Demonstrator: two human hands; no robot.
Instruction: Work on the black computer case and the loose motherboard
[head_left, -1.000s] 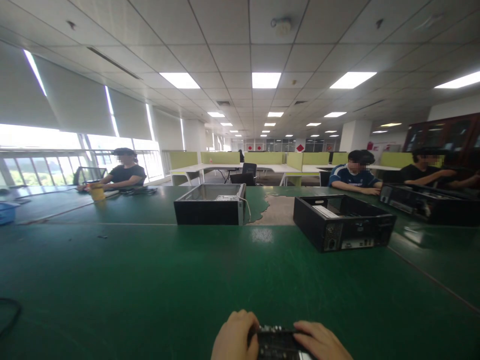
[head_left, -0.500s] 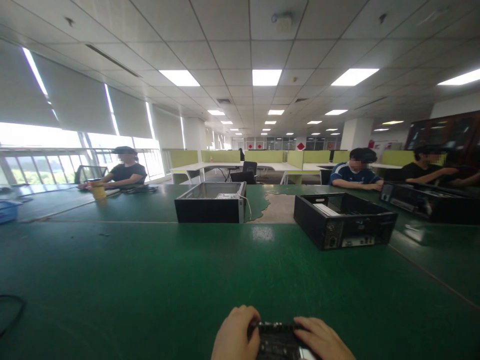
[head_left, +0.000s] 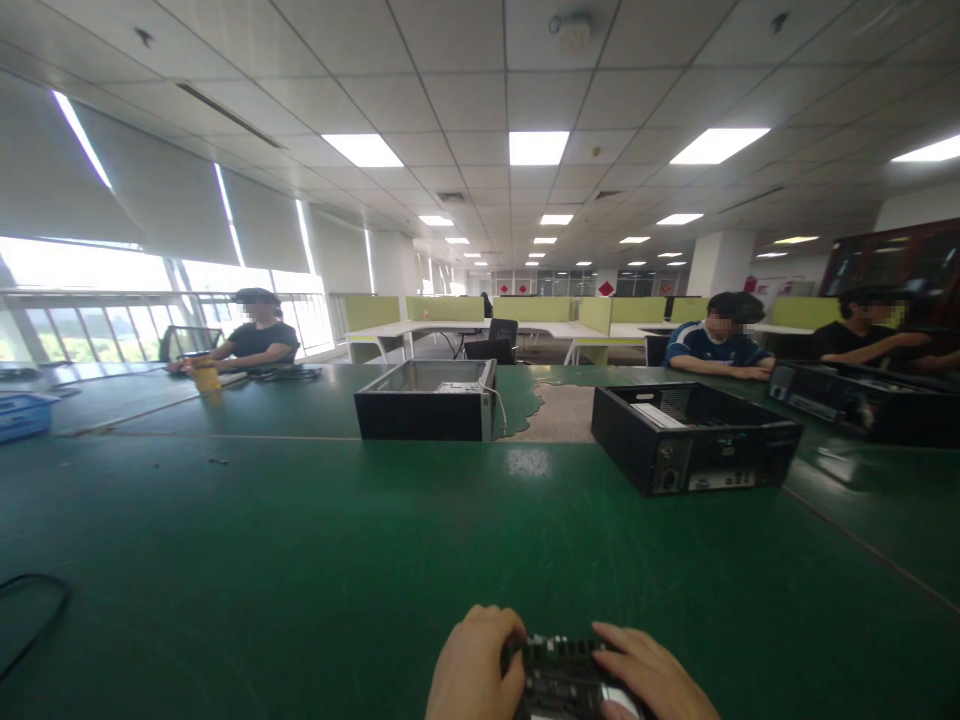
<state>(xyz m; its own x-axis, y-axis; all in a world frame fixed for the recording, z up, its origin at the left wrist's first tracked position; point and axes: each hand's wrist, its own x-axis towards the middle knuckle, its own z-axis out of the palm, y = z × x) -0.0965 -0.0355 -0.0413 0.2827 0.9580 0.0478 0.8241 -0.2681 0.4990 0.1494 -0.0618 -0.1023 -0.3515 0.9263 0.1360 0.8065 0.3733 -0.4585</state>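
Note:
At the bottom edge of the head view, my left hand (head_left: 474,665) and my right hand (head_left: 652,680) both grip a small dark computer part (head_left: 561,675), one hand on each side. The part looks like a circuit board with a row of connectors along its far edge; its lower half is cut off by the frame. Both hands have their fingers curled over it. It sits low over the green table (head_left: 300,560).
Two open black computer cases (head_left: 424,403) (head_left: 694,438) stand further back on the table. A black cable (head_left: 34,610) lies at the left edge, a blue basket (head_left: 22,413) far left. Three other people sit at the far side.
The view has shifted slightly, so my hands and the part sit a little higher in the picture. My grip on the part is the same.

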